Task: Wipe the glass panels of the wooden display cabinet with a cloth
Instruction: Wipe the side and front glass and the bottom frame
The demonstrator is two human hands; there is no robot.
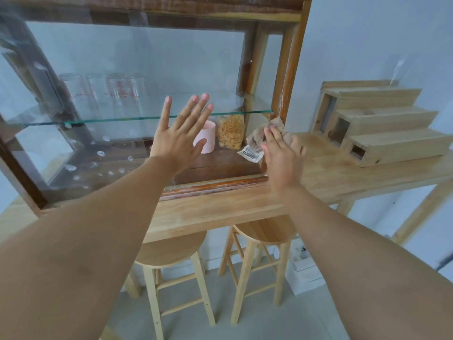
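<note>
A right hand (282,158) presses a crumpled beige cloth (262,133) flat-fingered against the wooden glass-fronted display cabinet (289,77)'s lower right corner; the left hand (179,133), fingers spread, holds nothing. The cloth's label print is unreadable.

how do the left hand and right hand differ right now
The left hand is spread flat and empty, fingers fanned upward near the middle of the glass panel; the right hand presses a beige cloth. The left hand sits in front of the pink cup, while the right hand works at the panel's lower right corner by the wooden frame. Both show their backs to the camera at the cabinet's front.
</note>
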